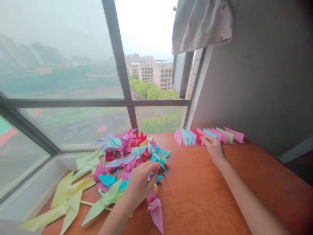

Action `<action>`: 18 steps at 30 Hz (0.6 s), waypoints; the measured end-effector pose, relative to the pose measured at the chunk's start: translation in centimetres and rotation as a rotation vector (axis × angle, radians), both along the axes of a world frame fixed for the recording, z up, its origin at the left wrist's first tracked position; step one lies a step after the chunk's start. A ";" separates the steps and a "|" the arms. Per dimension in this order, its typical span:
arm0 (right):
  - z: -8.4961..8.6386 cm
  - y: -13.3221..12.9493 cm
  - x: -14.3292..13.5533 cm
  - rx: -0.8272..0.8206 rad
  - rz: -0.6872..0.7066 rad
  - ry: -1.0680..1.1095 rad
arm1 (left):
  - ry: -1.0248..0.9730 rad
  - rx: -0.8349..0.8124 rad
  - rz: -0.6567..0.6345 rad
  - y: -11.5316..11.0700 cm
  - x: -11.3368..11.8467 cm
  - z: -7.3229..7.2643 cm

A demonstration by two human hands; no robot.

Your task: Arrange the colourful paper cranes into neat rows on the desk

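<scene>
My right hand (213, 148) is at the row of folded papers at the back right of the table, its fingers pinched at the edge of a red folded paper (197, 136). Over the pile of colourful folded paper figures (122, 161) hovers my left hand (144, 179), fingertips pressed together; whether anything small is between them is hidden. Below and right of that hand lies a pink paper figure (155, 209). A light green figure (106, 199) sits just left of my left wrist.
The brown wooden table (202, 195) stands against a framed window (156, 103). A yellow paper pinwheel (69, 200) lies at the left front. A grey curtain (202, 26) hangs above, beside a grey wall (256, 75).
</scene>
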State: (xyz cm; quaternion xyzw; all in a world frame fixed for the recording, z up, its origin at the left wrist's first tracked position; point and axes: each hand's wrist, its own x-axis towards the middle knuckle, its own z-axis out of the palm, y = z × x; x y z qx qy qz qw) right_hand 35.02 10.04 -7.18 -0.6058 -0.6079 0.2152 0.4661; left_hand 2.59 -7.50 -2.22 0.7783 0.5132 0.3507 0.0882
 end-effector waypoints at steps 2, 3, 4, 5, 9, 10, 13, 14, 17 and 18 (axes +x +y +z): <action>0.1 -1.6 -3.2 -0.028 0.096 -0.011 | -0.005 -0.005 -0.001 0.1 -0.3 0.0; 0.0 -2.4 -4.5 -0.045 0.121 -0.037 | -0.009 -0.001 -0.001 0.1 -0.5 0.0; -0.4 -3.0 -5.7 -0.057 0.129 -0.066 | -0.016 0.008 0.003 0.2 -0.7 0.1; -0.8 -3.6 -6.6 -0.067 0.131 -0.092 | -0.024 0.022 0.012 0.2 -1.0 0.2; -3.1 -4.6 -8.0 -0.081 0.131 -0.134 | -0.071 0.082 0.078 0.5 -2.3 0.5; -3.5 -4.6 -7.9 -0.081 0.138 -0.136 | -0.083 0.091 0.096 0.6 -2.7 0.5; -4.3 -4.5 -7.1 -0.076 0.171 -0.135 | -0.085 0.091 0.147 0.8 -3.8 0.8; -4.4 -4.4 -6.9 -0.074 0.183 -0.137 | -0.065 0.085 0.161 0.8 -4.2 1.1; -4.6 -4.3 -6.6 -0.069 0.218 -0.165 | 0.028 0.065 0.170 0.9 -5.5 2.4; -4.7 -4.4 -6.7 -0.068 0.232 -0.179 | 0.055 0.060 0.168 0.9 -6.1 2.9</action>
